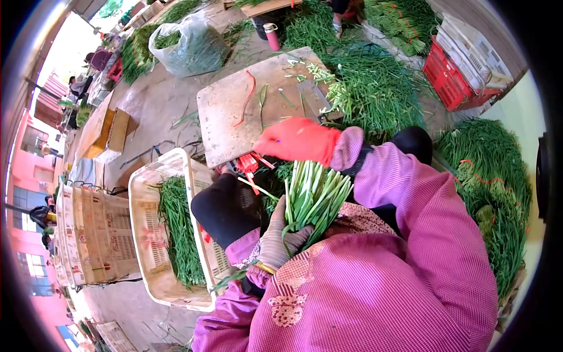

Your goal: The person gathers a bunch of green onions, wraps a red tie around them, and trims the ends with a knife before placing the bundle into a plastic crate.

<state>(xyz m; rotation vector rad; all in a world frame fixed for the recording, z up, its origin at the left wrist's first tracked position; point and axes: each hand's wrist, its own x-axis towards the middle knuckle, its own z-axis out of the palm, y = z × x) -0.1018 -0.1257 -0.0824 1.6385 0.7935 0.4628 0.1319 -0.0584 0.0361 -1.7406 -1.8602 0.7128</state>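
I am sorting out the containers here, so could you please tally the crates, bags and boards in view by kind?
White plastic crate with greens: 1
Red plastic crate: 1
Clear plastic bag of greens: 1
Wooden cutting board: 1
Total: 4

light: you work in bright, even daylight | glare: sunlit street at your far left blows out to white-pink | shadows: soft, short | lens: strong fisheye, black corners, edges bent | focus: centre sharp, rim things smeared and small
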